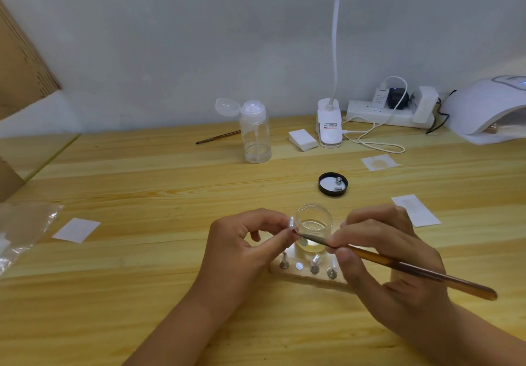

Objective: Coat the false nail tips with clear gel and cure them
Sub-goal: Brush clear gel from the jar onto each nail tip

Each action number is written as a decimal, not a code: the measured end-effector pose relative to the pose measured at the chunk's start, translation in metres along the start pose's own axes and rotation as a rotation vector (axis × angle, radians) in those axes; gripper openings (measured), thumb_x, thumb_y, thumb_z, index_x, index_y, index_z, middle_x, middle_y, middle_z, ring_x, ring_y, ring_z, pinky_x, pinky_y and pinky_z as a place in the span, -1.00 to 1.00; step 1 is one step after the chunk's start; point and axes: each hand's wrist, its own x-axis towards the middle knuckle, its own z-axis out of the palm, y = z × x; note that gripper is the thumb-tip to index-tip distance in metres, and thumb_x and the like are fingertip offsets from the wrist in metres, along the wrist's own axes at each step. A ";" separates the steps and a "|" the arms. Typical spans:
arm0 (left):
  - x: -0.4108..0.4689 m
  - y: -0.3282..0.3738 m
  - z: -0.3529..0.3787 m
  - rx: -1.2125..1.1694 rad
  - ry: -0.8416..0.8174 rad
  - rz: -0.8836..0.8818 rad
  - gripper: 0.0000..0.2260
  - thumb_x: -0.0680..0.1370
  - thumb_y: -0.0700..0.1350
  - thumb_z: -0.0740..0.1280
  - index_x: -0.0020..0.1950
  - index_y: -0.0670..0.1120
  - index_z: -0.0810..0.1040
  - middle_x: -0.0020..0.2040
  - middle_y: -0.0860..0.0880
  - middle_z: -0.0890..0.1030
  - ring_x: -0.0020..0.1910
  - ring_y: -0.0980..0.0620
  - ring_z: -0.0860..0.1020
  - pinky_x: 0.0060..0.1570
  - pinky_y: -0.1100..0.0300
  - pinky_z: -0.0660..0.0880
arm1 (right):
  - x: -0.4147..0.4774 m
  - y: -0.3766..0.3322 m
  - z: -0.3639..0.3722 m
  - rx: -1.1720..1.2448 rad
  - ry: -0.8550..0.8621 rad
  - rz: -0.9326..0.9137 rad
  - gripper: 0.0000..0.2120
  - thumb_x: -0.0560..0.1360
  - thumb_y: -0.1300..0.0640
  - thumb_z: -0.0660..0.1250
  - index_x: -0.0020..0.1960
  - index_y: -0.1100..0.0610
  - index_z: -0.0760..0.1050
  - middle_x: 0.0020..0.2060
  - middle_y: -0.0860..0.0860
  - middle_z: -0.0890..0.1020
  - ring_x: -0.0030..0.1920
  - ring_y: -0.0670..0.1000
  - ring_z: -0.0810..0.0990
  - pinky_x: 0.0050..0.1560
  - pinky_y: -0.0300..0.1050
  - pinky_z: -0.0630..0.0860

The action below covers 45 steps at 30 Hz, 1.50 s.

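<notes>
Nail tip (291,222) left; brush (398,266) right

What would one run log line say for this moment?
left hand pinches nail tip | right hand holds brush | gel jar open

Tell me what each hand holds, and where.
Left hand pinches a nail tip by its lower end; right hand grips the brush on the handle's front.

Your left hand (244,249) and right hand (392,257) are bare, and the skin runs on uncovered along the left forearm (176,328) and the right forearm (469,337) down to the bottom edge of the view. The right thumbnail (345,257), the one nail you can see clearly, is cut short, rounded and natural in look.
</notes>
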 end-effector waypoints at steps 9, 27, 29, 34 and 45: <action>0.000 0.000 0.000 0.032 -0.003 0.036 -0.90 0.38 -0.09 0.53 -0.17 0.11 0.72 -0.25 0.16 0.69 -0.20 0.13 0.61 -0.21 0.33 0.42 | 0.002 0.003 0.001 -0.030 0.019 0.006 -0.88 0.54 0.09 0.31 -0.06 0.07 0.61 -0.15 -0.19 0.63 0.00 -0.12 0.54 -0.04 0.01 0.43; 0.000 0.002 0.000 0.095 0.019 0.075 -0.90 0.36 0.08 0.41 -0.17 0.19 0.70 -0.22 0.22 0.68 -0.14 0.07 0.61 -0.26 0.20 0.44 | -0.001 0.005 -0.002 -0.042 0.003 -0.045 -0.87 0.46 0.19 0.31 -0.19 0.14 0.63 -0.26 -0.15 0.63 0.00 -0.13 0.56 0.06 -0.11 0.35; 0.000 0.001 0.000 0.102 0.017 0.076 -0.89 0.36 0.08 0.40 -0.16 0.18 0.70 -0.22 0.22 0.68 -0.13 0.07 0.61 -0.27 0.23 0.43 | 0.000 0.006 -0.001 -0.067 0.016 -0.040 -0.88 0.48 0.17 0.31 -0.14 0.12 0.63 -0.22 -0.18 0.63 0.00 -0.12 0.56 0.07 -0.12 0.34; 0.000 0.000 0.000 0.119 0.016 0.073 -0.92 0.36 0.06 0.43 -0.18 0.17 0.70 -0.22 0.23 0.68 -0.13 0.09 0.61 -0.26 0.28 0.42 | 0.002 0.005 0.004 -0.093 0.001 -0.033 -0.85 0.48 0.15 0.32 -0.14 0.18 0.65 -0.20 -0.18 0.63 0.01 -0.15 0.54 0.03 -0.06 0.39; 0.000 -0.004 -0.002 0.107 0.026 0.047 -0.85 0.40 -0.06 0.50 -0.13 0.19 0.70 -0.20 0.22 0.69 -0.13 0.12 0.61 -0.22 0.36 0.40 | 0.001 0.009 0.005 -0.105 -0.002 -0.040 -0.85 0.50 0.13 0.33 -0.10 0.15 0.66 -0.16 -0.20 0.63 0.04 -0.13 0.56 0.07 -0.06 0.38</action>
